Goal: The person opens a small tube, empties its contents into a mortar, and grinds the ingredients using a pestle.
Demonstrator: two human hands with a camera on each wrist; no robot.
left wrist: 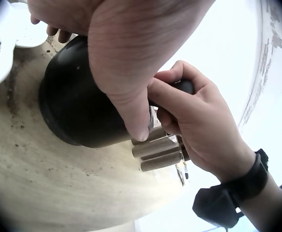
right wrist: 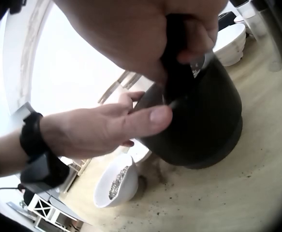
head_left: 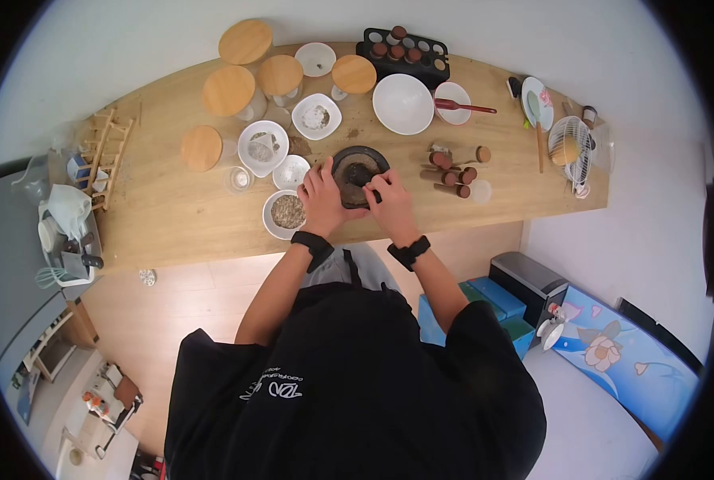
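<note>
A dark stone mortar (left wrist: 78, 101) stands near the table's front edge, with a brownish coating of ground material inside. My left hand (head_left: 323, 202) holds its left side, the thumb stretched along the near wall and the fingers round the far side. In my right hand (head_left: 391, 210) is the black pestle (right wrist: 176, 58), gripped near its top and leaning into the mortar; its lower end is hidden inside the bowl. Left of the mortar sit a white bowl of coarse greyish flakes (head_left: 287, 211) and a small white bowl with pale powder (head_left: 291, 172).
Several jars with wooden lids (head_left: 281, 74) and white bowls (head_left: 316, 116) stand behind and left. Small brown-capped vials (head_left: 451, 178) lie to the right. A large white bowl (head_left: 403, 104), a red-handled utensil (head_left: 465, 106) and a black vial rack (head_left: 405, 56) are at the back.
</note>
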